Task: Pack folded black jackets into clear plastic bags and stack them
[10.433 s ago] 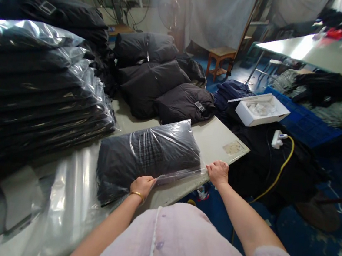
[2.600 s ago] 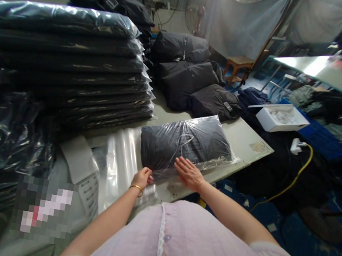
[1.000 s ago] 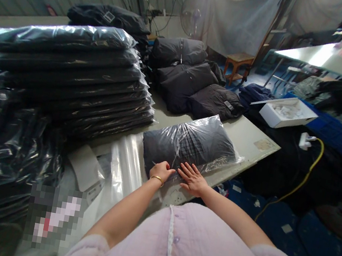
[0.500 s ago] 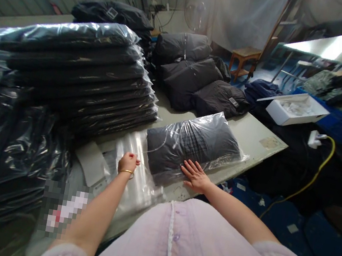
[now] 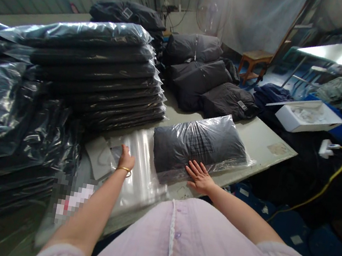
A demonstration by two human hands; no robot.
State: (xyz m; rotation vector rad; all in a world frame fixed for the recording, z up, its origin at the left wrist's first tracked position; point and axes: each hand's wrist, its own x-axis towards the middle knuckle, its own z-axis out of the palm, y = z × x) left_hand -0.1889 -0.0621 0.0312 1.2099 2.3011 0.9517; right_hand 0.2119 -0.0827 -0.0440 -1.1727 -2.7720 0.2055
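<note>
A dark padded garment in a clear plastic bag (image 5: 201,144) lies on the table. My right hand (image 5: 200,177) rests flat on the bag's near edge, fingers spread. My left hand (image 5: 127,160), with a gold bangle at the wrist, is over flat clear plastic bags (image 5: 141,171) left of the packed garment. Its fingers look curled, partly turned away from view; anything in them is hidden. A white card-like sheet (image 5: 98,157) lies beside that hand.
Tall stacks of bagged dark garments (image 5: 103,59) stand on the left. More dark folded garments (image 5: 197,71) lie behind. To the right are the table corner (image 5: 281,151), an open white box (image 5: 308,117), a yellow cable (image 5: 322,190) and a wooden stool (image 5: 256,59).
My left hand has moved left and turned; the thin pale strip that ran from it across the bagged garment no longer shows there. My right hand stays on the bag. The view has shifted left.
</note>
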